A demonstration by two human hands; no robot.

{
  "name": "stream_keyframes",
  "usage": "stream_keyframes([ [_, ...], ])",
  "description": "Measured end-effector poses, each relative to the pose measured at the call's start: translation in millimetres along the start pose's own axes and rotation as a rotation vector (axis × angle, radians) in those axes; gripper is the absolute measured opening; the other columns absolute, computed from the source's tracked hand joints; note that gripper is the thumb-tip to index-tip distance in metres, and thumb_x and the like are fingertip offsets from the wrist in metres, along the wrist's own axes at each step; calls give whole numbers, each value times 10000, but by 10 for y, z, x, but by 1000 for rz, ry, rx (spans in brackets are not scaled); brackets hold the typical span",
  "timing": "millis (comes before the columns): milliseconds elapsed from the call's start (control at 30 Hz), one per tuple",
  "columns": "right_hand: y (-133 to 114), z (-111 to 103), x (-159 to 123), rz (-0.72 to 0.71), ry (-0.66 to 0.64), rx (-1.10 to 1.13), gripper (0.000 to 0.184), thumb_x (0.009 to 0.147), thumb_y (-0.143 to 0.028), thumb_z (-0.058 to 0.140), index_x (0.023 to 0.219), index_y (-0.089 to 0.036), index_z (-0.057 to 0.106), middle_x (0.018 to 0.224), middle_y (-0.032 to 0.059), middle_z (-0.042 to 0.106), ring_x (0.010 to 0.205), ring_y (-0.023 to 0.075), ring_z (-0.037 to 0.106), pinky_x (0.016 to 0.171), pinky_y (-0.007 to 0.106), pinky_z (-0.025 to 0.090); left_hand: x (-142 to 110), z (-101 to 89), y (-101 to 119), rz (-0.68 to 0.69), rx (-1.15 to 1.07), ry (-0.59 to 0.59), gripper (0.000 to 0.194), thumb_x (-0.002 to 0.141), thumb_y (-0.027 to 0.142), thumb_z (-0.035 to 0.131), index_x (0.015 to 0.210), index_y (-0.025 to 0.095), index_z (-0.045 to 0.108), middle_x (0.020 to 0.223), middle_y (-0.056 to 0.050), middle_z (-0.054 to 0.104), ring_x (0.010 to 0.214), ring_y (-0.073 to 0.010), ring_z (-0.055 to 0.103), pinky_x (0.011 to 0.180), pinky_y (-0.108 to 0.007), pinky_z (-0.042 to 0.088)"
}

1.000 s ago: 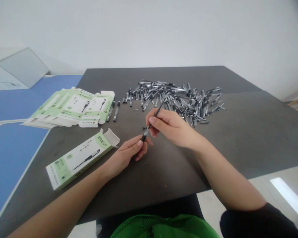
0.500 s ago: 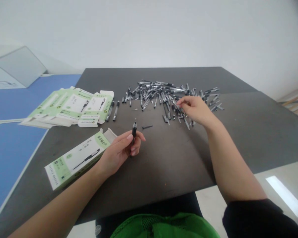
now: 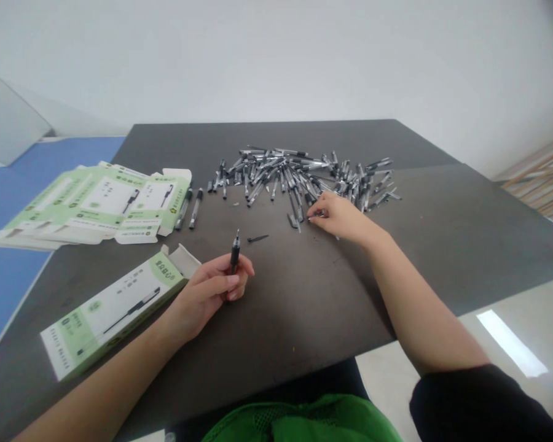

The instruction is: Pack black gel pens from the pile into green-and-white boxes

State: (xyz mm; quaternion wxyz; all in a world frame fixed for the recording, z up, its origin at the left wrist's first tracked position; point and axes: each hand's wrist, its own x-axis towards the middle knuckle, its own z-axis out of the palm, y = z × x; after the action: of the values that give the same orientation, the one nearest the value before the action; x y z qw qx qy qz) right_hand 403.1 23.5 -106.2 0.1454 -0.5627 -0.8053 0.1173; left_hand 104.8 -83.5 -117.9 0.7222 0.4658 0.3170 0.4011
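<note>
My left hand [image 3: 209, 287] is closed around a black-gripped pen [image 3: 235, 253], its metal tip pointing up. At the near edge of a heap of clear and black pen parts [image 3: 281, 169], the thumb and fingers of my right hand [image 3: 343, 216] pinch a small dark pen part [image 3: 321, 213]. Its exact kind is mostly hidden by the fingers. A thin black piece [image 3: 258, 237] lies on the table between my hands. Left of my left hand rests a green and white pen box [image 3: 115, 310] with its end flap open.
Flat green and white cartons [image 3: 104, 199] overlap at the left of the dark table [image 3: 267, 362]. Two pens [image 3: 195, 209] lie beside them. A blue surface [image 3: 4, 270] adjoins on the left, and a white wall [image 3: 267, 55] stands behind.
My right hand has come down and toward me at the heap's front edge, and its fingers have closed on a small part. The left hand still holds the pen. The view has shifted slightly right.
</note>
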Motion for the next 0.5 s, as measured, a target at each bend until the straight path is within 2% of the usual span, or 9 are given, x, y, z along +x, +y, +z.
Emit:
stream_keyframes([
  [233, 15, 63, 26, 15, -50, -14, 189, 856, -133, 615, 930, -125, 789, 978, 96, 685, 878, 191, 627, 863, 293, 456, 0, 0, 26, -7, -5, 20, 188, 787, 292, 651, 899, 146, 689, 604, 37, 397, 561, -119, 385, 550, -292, 274],
  [367, 36, -26, -15, 47, -44, -3, 223, 827, -126, 650, 1014, -124, 771, 971, 86, 698, 832, 181, 629, 823, 290, 467, 6, 19, 40, -10, -16, 40, 188, 775, 293, 655, 886, 147, 696, 604, 36, 398, 562, -119, 379, 552, -293, 280],
  [500, 51, -109, -48, 56, -38, -42, 249, 813, -95, 628, 1014, -112, 775, 1027, 107, 685, 831, 181, 623, 822, 292, 463, 16, 25, 46, -17, -12, 55, 179, 762, 283, 654, 868, 144, 690, 598, 36, 398, 557, -120, 377, 547, -296, 276],
])
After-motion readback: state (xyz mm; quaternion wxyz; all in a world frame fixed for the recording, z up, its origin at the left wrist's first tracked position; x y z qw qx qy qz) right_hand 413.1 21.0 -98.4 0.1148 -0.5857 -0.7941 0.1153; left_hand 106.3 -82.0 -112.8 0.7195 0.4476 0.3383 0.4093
